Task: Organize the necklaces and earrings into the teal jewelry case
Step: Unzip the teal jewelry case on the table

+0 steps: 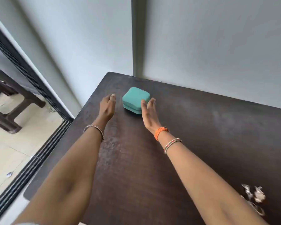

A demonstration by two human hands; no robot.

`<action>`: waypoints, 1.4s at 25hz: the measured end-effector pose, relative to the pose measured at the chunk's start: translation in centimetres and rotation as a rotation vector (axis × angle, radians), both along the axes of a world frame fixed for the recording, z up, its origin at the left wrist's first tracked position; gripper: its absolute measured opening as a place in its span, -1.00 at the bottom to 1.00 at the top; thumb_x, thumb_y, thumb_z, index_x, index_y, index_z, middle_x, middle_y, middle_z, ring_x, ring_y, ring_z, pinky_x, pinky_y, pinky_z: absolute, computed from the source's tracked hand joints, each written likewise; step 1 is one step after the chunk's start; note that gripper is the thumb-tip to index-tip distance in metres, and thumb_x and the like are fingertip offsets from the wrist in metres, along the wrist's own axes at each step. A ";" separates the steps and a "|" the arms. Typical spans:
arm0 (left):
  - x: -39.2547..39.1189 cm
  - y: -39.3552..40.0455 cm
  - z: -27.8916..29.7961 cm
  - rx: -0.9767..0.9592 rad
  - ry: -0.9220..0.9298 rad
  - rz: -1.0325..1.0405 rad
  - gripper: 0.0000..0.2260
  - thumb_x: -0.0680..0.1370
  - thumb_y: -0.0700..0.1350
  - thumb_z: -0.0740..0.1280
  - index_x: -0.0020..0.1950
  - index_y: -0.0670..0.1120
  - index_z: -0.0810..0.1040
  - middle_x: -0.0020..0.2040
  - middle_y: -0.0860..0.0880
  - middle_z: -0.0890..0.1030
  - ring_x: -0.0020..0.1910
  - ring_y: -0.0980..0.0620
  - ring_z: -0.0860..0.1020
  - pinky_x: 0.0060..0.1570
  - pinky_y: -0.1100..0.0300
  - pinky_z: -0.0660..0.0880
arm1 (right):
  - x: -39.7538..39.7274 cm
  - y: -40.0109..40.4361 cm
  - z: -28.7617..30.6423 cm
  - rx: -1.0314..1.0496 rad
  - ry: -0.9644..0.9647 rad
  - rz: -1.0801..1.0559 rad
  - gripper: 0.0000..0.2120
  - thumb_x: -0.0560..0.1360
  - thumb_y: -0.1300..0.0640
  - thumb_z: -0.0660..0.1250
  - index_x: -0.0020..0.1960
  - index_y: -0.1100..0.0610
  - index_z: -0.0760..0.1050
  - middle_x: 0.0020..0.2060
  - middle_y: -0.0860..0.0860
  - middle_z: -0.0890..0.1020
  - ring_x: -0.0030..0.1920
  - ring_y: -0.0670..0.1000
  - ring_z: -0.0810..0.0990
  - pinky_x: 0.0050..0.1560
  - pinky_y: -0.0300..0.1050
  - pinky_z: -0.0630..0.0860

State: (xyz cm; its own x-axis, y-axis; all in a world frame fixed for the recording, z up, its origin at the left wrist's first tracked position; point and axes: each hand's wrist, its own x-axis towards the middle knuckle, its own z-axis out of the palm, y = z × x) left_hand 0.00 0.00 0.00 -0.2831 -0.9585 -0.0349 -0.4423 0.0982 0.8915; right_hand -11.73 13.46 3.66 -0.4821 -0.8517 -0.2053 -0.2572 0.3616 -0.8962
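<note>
— So why are both arms stretched out like that?

— She's going for the teal jewelry case (136, 100), I'd judge. It sits shut on the dark table (201, 127), between her two hands, far out from her body. The right hand (148, 111) is flat and spread, fingers straight, its thumb side just at the case's near right corner; touching or only close, I cannot tell. The left hand (107, 106) hovers a little way off the case's left side, fingers relaxed and extended, holding nothing. A hand on each flank makes sense for drawing it closer or steadying it to lift the lid.

— And the jewelry?

— Well behind the right hand, down by that elbow, lies a blurred silvery heap (254, 198). Necklaces or earrings, I can't separate them, so no count there.

— What can you count?

— One case, closed. Two hands, both empty. One bangle (94, 129) on the left wrist; on the right, an orange band (161, 131) and one bangle.
</note>
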 end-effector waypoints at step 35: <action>3.8 32.2 -0.6 -0.201 0.134 -0.157 -0.76 0.47 -0.16 0.23 -0.09 -0.24 0.65 -0.15 -0.15 0.66 -0.12 -0.12 0.58 -0.10 0.07 0.53 | 5.5 29.9 -4.0 -0.516 -0.450 -0.332 -0.67 0.54 -0.01 0.19 0.23 0.10 0.47 0.12 -0.06 0.56 0.13 -0.05 0.52 0.20 -0.16 0.42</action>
State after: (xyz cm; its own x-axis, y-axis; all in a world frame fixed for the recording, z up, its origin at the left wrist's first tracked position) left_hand 3.82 32.16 -0.61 -0.4182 -0.8863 0.1988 -0.2874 0.3368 0.8967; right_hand -6.18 43.37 -0.38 -0.6936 -0.7181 -0.0572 0.2220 -0.1376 -0.9653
